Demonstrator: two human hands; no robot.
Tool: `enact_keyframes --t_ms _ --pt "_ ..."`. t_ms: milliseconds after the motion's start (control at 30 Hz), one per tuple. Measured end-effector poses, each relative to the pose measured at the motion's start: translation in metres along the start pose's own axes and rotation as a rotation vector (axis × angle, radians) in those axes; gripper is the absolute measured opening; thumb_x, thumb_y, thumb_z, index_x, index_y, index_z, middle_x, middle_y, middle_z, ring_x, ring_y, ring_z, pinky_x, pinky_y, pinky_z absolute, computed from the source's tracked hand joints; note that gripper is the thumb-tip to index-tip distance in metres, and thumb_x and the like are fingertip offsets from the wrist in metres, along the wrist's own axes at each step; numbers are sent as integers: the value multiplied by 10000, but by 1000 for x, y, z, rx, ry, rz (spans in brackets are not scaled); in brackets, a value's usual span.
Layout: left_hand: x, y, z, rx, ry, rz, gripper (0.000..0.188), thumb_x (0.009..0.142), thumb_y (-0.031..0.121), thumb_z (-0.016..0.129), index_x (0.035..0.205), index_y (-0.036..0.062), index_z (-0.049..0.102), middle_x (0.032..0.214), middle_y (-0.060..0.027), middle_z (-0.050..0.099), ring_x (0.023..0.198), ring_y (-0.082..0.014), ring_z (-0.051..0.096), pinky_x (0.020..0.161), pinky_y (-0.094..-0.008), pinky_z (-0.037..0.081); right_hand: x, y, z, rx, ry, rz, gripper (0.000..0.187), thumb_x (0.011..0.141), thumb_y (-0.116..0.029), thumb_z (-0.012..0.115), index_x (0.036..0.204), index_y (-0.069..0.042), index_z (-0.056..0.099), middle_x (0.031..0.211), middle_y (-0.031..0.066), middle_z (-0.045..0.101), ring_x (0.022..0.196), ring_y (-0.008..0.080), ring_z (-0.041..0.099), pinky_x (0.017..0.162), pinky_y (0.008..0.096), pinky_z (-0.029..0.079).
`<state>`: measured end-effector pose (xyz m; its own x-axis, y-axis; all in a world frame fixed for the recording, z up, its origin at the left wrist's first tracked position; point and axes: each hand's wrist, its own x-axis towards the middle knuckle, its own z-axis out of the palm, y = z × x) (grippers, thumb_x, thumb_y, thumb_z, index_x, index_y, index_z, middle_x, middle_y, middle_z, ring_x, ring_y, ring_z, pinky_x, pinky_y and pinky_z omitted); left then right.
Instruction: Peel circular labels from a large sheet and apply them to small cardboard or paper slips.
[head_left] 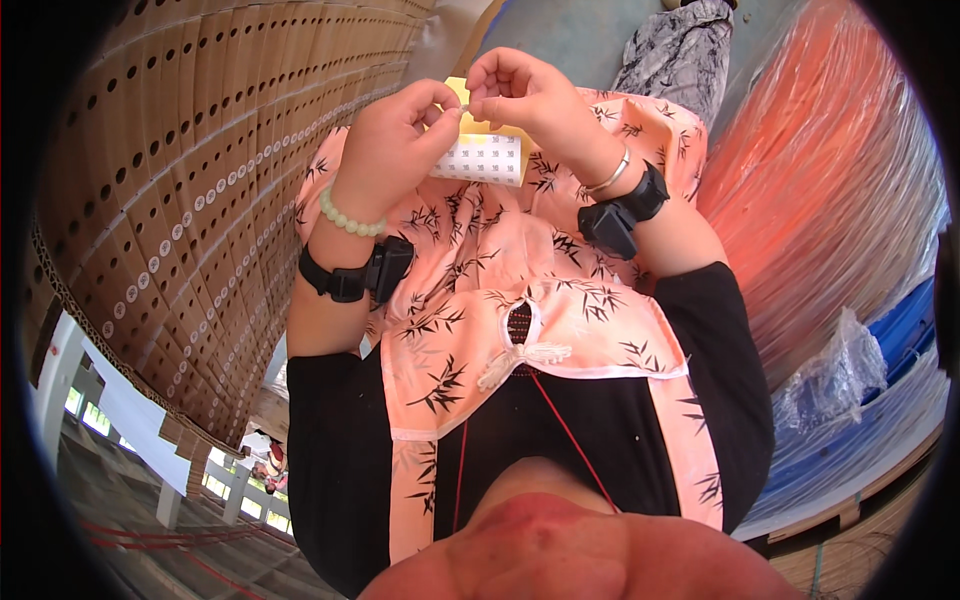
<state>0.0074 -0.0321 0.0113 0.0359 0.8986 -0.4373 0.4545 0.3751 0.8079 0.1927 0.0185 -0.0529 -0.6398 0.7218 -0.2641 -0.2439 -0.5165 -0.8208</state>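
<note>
My left hand (400, 142) and my right hand (532, 108) meet in front of me above my lap, fingertips nearly touching. Both thumbs and forefingers are pinched around something tiny and pale, too small to make out. Just beneath the fingers lies a sheet of small white stickers (482, 160) printed with dark square codes, its yellow backing (508, 130) showing behind. Part of that sheet is hidden by my left hand; whether the hand also grips it is unclear. Under it spreads my pink apron (480, 235) with a dark bamboo-leaf pattern.
On the left rises a large stack of brown cardboard boxes (225, 130) with round holes; several carry round white stickers (165, 245). To the right stand orange goods (800, 190) under clear plastic film, with blue material (900, 330) below. Grey-and-black patterned cloth (678, 55) shows beyond my lap.
</note>
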Motion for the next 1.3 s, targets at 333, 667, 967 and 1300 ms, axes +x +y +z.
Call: enact_keyframes --t_ms 333,667,967,1300 --pt "-1 5 1 -51 13 5 147 923 153 648 990 22 646 729 -9 614 645 -67 551 588 -239 468 -3 -6 1 124 -80 124 109 861 -78 651 928 3 621 814 0 625 743 58 582 685 212 470" --pt "-6 9 -5 -117 39 -136 193 940 156 635 1073 17 657 737 -9 620 644 -53 543 575 -230 449 11 2 -3 73 -96 72 113 879 -108 637 942 -19 611 830 -16 607 745 44 574 668 207 467" --pt "-14 36 -6 121 -55 -220 232 931 150 639 1119 15 664 716 -38 637 643 -60 576 575 -233 461 141 105 -44 -275 9 33 135 857 -175 647 895 -45 649 812 29 676 745 115 621 694 288 512" --pt "-17 61 -3 420 -68 -209 217 886 155 675 1081 60 686 725 -54 684 622 -143 630 645 -288 480 160 174 -31 -572 182 -48 140 872 -209 581 875 -90 655 847 151 689 829 369 645 755 446 508"
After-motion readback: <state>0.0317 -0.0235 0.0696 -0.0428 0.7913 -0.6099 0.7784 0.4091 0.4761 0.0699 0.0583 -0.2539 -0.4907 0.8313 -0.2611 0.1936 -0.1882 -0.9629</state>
